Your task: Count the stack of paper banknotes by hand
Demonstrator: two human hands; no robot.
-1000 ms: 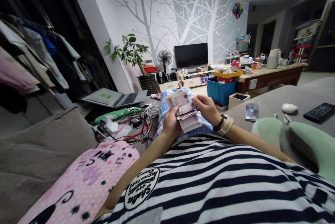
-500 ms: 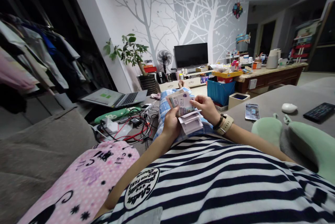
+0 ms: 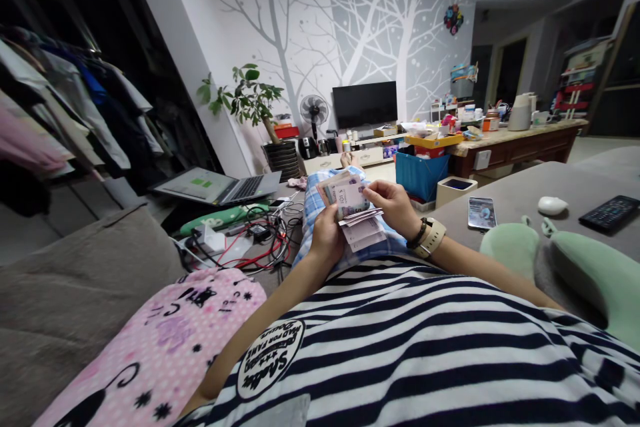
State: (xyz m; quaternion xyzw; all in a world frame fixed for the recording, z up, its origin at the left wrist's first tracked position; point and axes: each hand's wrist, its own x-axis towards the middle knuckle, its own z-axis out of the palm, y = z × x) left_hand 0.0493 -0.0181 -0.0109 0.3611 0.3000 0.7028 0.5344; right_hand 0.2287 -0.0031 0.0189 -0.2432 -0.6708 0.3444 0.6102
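Observation:
A bundle of banknotes (image 3: 345, 195) is fanned out above my lap, with several notes folded down toward me at its lower side. My left hand (image 3: 327, 235) grips the bundle from the left, its thumb lying on the face of the notes. At the right edge, my right hand (image 3: 395, 206) pinches a note between thumb and fingers. A beige watch (image 3: 434, 238) and a dark bracelet circle the right wrist. Beneath the notes lies blue checked cloth (image 3: 313, 214) over my legs.
On the left are an open laptop (image 3: 220, 187), tangled cables (image 3: 275, 234) and a pink cushion (image 3: 200, 320). To the right lie a phone (image 3: 482, 212), a white mouse (image 3: 552, 206), a black remote (image 3: 610, 212) and a green neck pillow (image 3: 590, 274).
The notes folded down at the bundle's lower side have shifted and now spread differently. My right fingers have moved slightly along the right edge; both hands stay in nearly the same place.

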